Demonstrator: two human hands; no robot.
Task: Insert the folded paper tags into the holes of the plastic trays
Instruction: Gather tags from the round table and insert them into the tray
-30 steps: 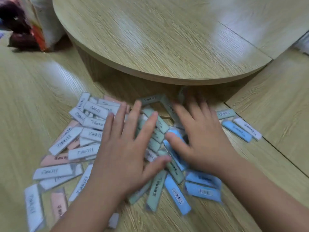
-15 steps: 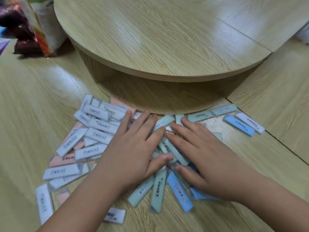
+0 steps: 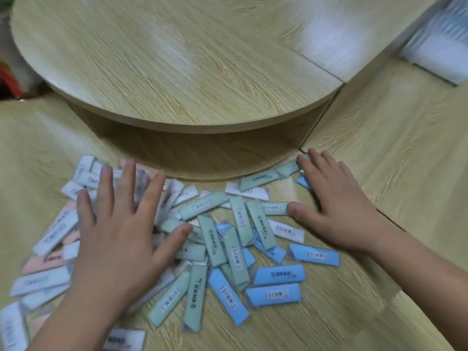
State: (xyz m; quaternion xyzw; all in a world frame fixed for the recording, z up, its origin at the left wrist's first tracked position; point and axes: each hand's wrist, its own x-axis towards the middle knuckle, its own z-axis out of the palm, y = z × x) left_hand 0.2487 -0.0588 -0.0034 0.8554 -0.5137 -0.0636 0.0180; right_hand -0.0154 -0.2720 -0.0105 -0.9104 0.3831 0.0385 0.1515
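1. Left hand (image 3: 119,239) is lying flat, fingers wide, holding nothing, pressing on the tags (image 3: 222,239) to spread them.
2. Right hand (image 3: 336,206) is flat and wide too, gathering strays at the pile edge.
3. Tags are lying scattered on the surface (image 3: 379,173); no trays visible.

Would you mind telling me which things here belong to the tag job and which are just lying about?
Belongs to the job:
- tags
- left hand
- right hand

Lying about:
- round shelf
- white packet
- bag
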